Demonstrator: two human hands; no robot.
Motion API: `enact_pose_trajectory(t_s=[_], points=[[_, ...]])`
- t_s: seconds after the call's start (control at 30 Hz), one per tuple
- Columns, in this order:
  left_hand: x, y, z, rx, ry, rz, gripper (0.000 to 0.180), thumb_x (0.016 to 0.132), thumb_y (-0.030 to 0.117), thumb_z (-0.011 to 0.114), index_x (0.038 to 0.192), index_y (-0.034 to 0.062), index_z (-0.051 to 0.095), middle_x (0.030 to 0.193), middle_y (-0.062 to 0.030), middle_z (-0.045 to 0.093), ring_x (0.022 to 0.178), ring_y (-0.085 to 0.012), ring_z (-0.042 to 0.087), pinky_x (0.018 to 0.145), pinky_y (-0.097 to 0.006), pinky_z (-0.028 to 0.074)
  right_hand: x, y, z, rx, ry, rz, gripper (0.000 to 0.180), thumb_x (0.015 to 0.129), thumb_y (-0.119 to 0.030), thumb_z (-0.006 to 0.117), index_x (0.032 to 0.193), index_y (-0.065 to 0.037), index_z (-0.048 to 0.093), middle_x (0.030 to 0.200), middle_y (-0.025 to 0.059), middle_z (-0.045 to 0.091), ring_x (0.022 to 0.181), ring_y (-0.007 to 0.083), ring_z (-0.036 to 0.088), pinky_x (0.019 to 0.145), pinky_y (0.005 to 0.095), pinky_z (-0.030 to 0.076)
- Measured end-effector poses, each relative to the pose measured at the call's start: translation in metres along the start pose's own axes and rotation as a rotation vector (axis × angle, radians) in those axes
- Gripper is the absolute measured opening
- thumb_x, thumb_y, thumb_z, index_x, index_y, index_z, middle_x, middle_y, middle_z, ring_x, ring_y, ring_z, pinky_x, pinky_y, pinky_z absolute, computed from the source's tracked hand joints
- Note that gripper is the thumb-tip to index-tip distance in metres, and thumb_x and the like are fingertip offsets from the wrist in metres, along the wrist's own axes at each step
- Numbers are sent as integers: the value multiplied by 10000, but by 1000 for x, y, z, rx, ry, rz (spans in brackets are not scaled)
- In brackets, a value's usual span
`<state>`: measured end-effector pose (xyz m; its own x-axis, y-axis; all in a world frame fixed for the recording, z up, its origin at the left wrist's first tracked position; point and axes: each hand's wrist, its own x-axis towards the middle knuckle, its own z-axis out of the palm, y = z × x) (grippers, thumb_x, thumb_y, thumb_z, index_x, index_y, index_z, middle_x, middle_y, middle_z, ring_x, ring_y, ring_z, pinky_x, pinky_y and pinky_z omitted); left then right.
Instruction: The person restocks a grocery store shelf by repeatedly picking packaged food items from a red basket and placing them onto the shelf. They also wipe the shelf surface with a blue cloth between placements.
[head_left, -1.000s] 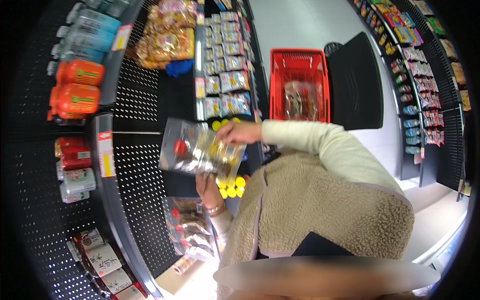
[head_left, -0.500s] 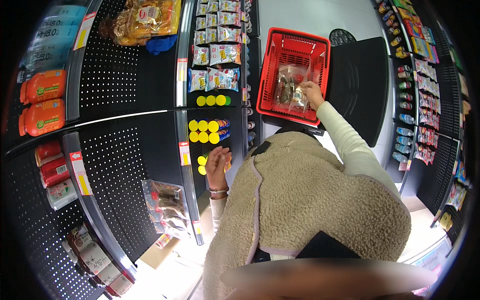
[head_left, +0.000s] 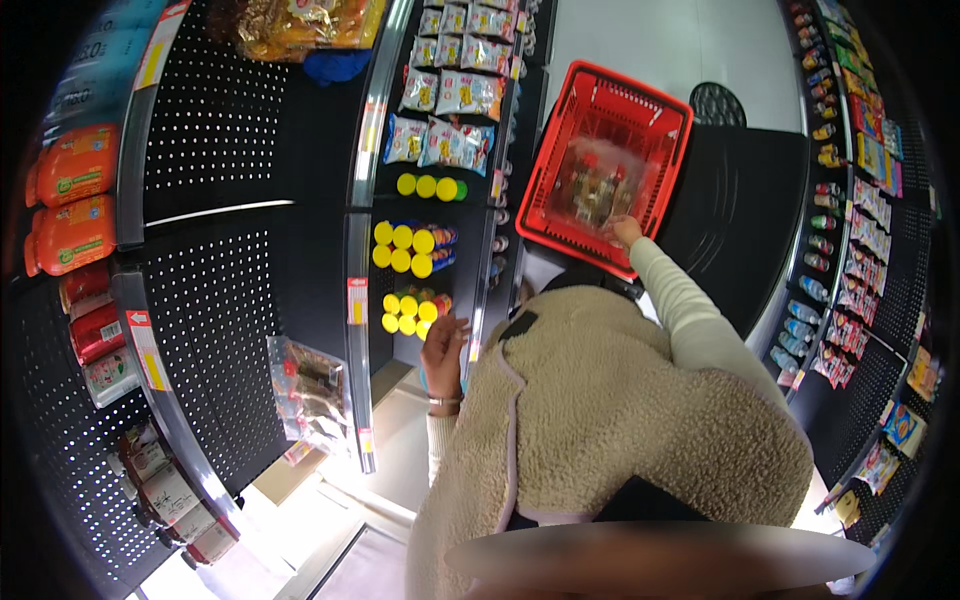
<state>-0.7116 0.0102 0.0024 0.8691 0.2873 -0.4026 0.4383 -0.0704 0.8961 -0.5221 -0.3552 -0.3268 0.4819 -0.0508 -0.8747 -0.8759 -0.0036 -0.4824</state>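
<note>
A clear plastic bag with brownish pieces and bits of red inside lies in the red shopping basket. My right hand reaches over the basket's near right side, its fingers closed at the bag's near corner. By the shelf edge hangs my left hand, loosely curled with the fingers apart and nothing seen in it. Beside it, several yellow-lidded canisters stand on the shelf. A similar clear bag lies on the shelf to the left of that hand.
Snack bags fill the shelf beyond the canisters. Orange bottles and cans stand at the far left. A black surface lies right of the basket, and a stocked shelf runs along the right side.
The view has turned, so the basket appears tilted and farther right. My right hand has drawn toward the basket's near side, and the bag lies more spread out. My left hand stays by the shelf.
</note>
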Motion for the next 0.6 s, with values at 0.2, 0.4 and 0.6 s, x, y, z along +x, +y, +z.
enact_pose_trajectory(t_s=[0.2, 0.4, 0.6], points=[[4, 14, -6, 12, 131, -7, 230, 955, 29, 603, 1183, 3, 609, 1079, -71, 694, 954, -151, 665, 774, -251, 522, 7, -117, -56, 872, -250, -208, 327, 990, -265, 559, 1186, -5, 585, 1145, 120, 666, 1055, 265, 641, 803, 386, 526], [-1, 17, -53, 178, 159, 421, 220, 956, 36, 612, 1166, -24, 628, 1024, -98, 718, 963, -172, 690, 850, -288, 536, -31, -171, -85, 993, -487, -644, 355, 1030, -267, 477, 1232, -4, 604, 1276, 135, 629, 1112, 254, 602, 949, 383, 486], [-37, -18, -179, -136, 626, 451, 233, 921, -36, 601, 1153, -22, 616, 1097, -93, 684, 975, -191, 675, 860, -294, 536, -56, -117, 76, 757, -693, 19, 390, 975, -160, 537, 1344, -33, 532, 1290, 87, 573, 1160, 206, 583, 879, 323, 577]])
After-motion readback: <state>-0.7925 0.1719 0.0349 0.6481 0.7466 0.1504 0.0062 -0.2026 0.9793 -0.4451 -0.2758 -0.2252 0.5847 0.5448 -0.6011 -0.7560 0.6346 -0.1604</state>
